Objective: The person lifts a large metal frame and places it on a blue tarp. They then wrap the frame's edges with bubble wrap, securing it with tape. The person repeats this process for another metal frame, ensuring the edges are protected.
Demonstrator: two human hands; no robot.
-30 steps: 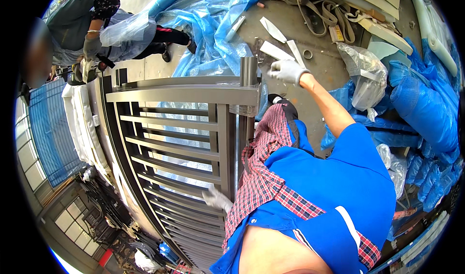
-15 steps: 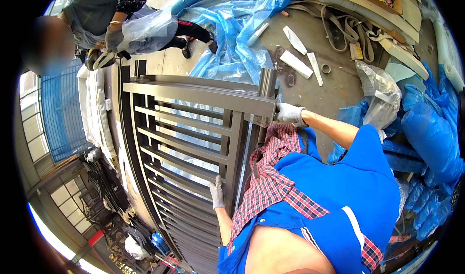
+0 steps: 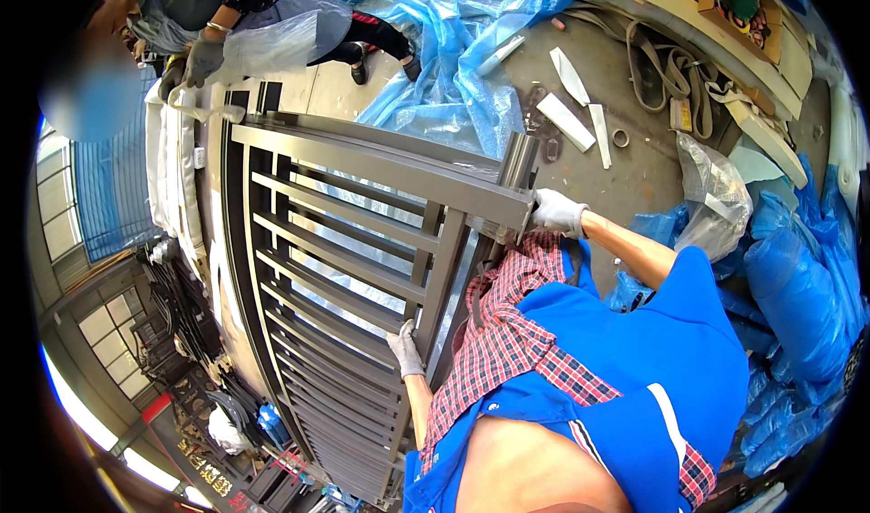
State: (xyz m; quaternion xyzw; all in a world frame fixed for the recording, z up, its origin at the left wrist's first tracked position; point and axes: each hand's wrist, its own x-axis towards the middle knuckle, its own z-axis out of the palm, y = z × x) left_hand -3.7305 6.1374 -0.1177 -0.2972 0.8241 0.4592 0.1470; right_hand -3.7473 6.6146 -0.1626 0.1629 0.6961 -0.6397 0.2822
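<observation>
A dark grey metal railing panel (image 3: 372,170) with many parallel slats lies in front of me, running from the top corner down to the lower left. My right hand (image 3: 557,212), in a pale work glove, is closed at the right end of its top rail, beside a short upright post (image 3: 517,161). The tips of those fingers are partly hidden. My left hand (image 3: 405,348), also gloved, grips the panel's long side member lower down. Clear film clings to the panel near the post.
At the upper left a co-worker's gloved hand (image 3: 205,58) holds a pale strip reaching the panel's far corner. Blue plastic film (image 3: 453,60) spreads beyond the panel. White offcuts (image 3: 566,123), a tape roll (image 3: 620,138) and webbing straps (image 3: 666,78) lie on the floor. Blue-wrapped bundles (image 3: 797,277) sit at right.
The view has turned slightly. My left hand has shifted a little along the side member, while my right stays at the rail end. The co-worker's strip now stretches to the panel's far corner.
</observation>
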